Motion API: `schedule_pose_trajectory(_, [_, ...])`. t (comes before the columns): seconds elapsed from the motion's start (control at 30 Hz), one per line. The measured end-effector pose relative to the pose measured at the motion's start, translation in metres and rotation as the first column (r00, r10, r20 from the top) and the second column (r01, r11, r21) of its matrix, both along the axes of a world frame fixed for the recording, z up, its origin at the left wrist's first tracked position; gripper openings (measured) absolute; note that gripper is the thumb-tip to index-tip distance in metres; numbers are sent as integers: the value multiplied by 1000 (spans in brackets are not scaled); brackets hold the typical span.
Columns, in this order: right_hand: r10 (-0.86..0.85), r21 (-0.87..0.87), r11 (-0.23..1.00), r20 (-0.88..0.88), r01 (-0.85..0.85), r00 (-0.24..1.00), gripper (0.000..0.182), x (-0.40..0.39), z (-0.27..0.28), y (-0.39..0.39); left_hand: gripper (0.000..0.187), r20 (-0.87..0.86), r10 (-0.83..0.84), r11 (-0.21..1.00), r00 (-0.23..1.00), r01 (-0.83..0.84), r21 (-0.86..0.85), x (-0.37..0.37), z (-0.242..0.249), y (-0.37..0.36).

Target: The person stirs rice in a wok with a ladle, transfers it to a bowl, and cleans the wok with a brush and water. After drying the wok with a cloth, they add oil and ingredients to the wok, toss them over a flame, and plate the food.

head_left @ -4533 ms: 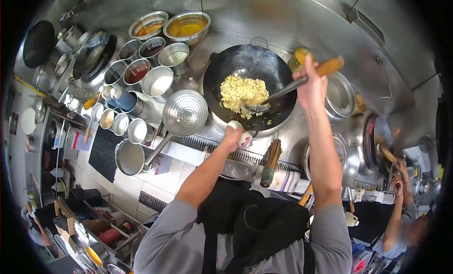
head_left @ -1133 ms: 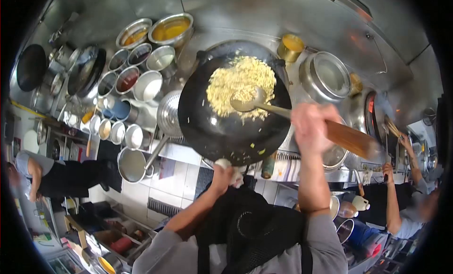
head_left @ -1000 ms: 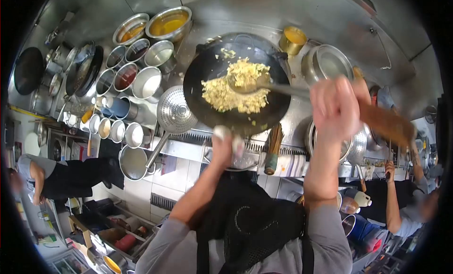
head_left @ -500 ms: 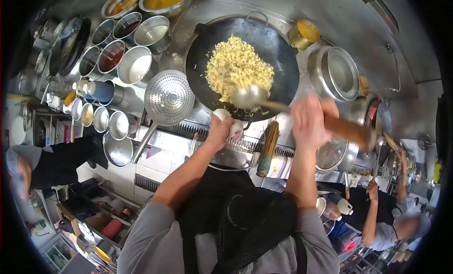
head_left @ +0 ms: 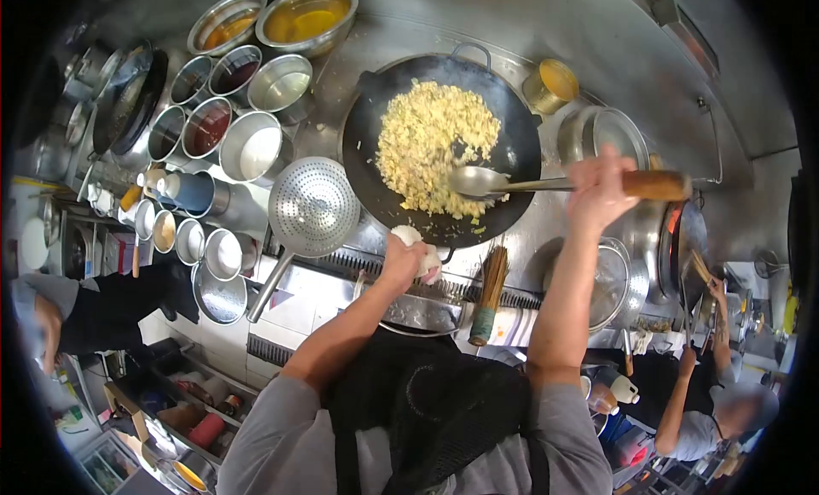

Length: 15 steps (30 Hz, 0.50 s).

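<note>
My left hand (head_left: 403, 265) is closed on a folded white cloth (head_left: 430, 264) at the near rim of a large black wok (head_left: 516, 133). The cloth covers the spot where it meets the wok. Inside the wok lies a spread of yellow, grainy food (head_left: 426, 141) that looks like egg fried rice. My right hand (head_left: 601, 190) grips a metal ladle (head_left: 478, 181) by its shaft, close to the brown wooden handle. The ladle's bowl rests against the food's right side, tilted.
A perforated strainer (head_left: 314, 207) lies left of the wok, near several metal pots (head_left: 254, 145) of sauces and seasonings. A bamboo brush (head_left: 490, 297) lies in front. A yellow-filled can (head_left: 551, 86) stands behind right. Co-workers are at far left and at right (head_left: 682, 410).
My right hand and the ladle have moved right, and the ladle's bowl has shifted rightward through the food. A gap now shows in the food. My left hand keeps its grip on the cloth.
</note>
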State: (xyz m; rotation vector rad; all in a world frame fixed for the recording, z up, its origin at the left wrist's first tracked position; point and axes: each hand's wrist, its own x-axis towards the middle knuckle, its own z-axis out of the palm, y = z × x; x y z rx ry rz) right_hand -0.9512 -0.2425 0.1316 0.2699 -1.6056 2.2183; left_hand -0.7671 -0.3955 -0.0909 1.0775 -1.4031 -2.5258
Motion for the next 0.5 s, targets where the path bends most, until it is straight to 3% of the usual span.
schedule_pose_trajectory(0.03, [-110, -40, 993, 91, 113, 990, 32, -13, 10, -2, 41, 7, 1, 1000, 1000, -1, -2, 0, 7, 0])
schedule_pose_trajectory(0.07, [-112, -40, 992, 93, 116, 989, 32, -22, 0, -12, 41, 8, -1, 1000, 1000, 1, -2, 2, 13, -2])
schedule_pose_trajectory(0.13, [50, -267, 961, -104, -77, 993, 32, -30, -44, -40, 38, 4, -103, 991, 995, 103, 87, 0, 25, -6])
schedule_pose_trajectory(0.17, [285, -270, 906, -179, -325, 942, 31, -9, -57, -42, 38, -5, -102, 991, 995, 102, 82, -1, 25, -7])
schedule_pose_trajectory(0.2, [313, -87, 938, -195, -335, 929, 31, 17, -59, -40, 33, 14, -74, 995, 997, 73, 66, -3, 23, -6])
schedule_pose_trajectory(0.27, [366, 44, 930, -125, -364, 922, 32, 46, -44, -11, 29, 24, -47, 998, 999, 46, 41, -5, 4, -7])
schedule_pose_trajectory(0.3, [265, 36, 964, -133, -262, 955, 33, 38, -34, -3, 28, 9, -18, 999, 1000, 17, 43, -9, -19, -6])
schedule_pose_trajectory(0.33, [128, -81, 989, 23, -125, 992, 33, 26, -29, -4, 28, -4, 4, 999, 1000, -3, 47, -9, -22, -5])
schedule_pose_trajectory(0.37, [52, -113, 992, 4, -51, 999, 34, 13, -30, -19, 31, -60, -123, 978, 991, 131, 164, -9, -25, -14])
schedule_pose_trajectory(0.4, [-22, -147, 989, -10, 20, 1000, 34, 5, -35, -40, 31, -70, -129, 979, 989, 138, 153, -12, -26, -13])
schedule_pose_trajectory(0.43, [135, -220, 964, -85, -151, 987, 28, 7, -44, -54, 30, -67, -90, 987, 994, 98, 124, -13, -32, -10])
schedule_pose_trajectory(0.5, [261, -143, 945, -215, -295, 941, 26, 34, -67, -62, 30, -84, -11, 997, 996, 16, 70, -3, -13, -2])
